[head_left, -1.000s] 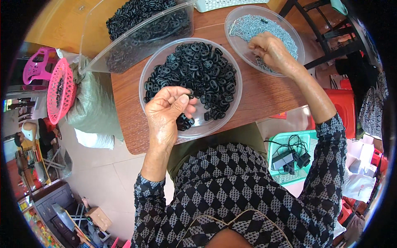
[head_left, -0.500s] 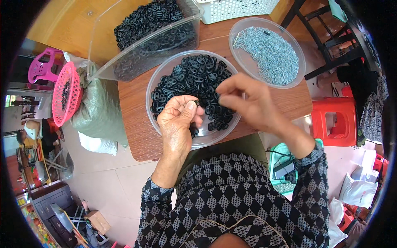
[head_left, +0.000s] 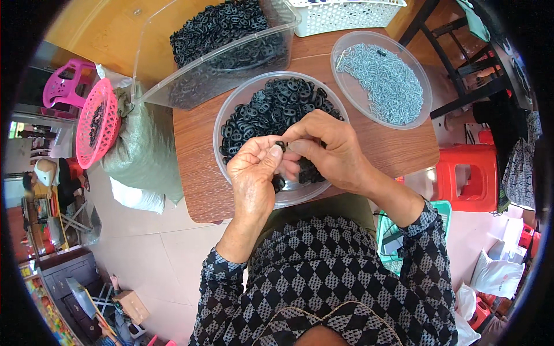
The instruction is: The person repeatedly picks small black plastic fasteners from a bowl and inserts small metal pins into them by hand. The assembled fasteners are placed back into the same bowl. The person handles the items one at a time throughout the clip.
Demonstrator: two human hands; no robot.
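My left hand (head_left: 254,167) pinches a small black plastic piece (head_left: 281,145) between thumb and forefinger, above a round clear tub (head_left: 219,135). Its other fingers curl below. Fingertips of my right hand (head_left: 332,145) are pressed together right beside that piece; whatever they hold is too small to make out. Many black oval pieces with two holes (head_left: 268,106) fill the tub under both hands. More lie behind it in a big clear rectangular bin (head_left: 216,72). At the back right, a shallow clear dish (head_left: 428,98) carries many small silvery screws (head_left: 386,86).
The brown wooden table (head_left: 199,196) bears these containers and a white perforated basket (head_left: 346,20). Left of it, a pink basket (head_left: 86,130) rests by a stuffed sack (head_left: 144,150). A red stool (head_left: 470,179) and a green basket (head_left: 441,216) stand to the right.
My right hand has come left and down to meet the fingertips of my left hand at the black piece. The whole view has shifted slightly.
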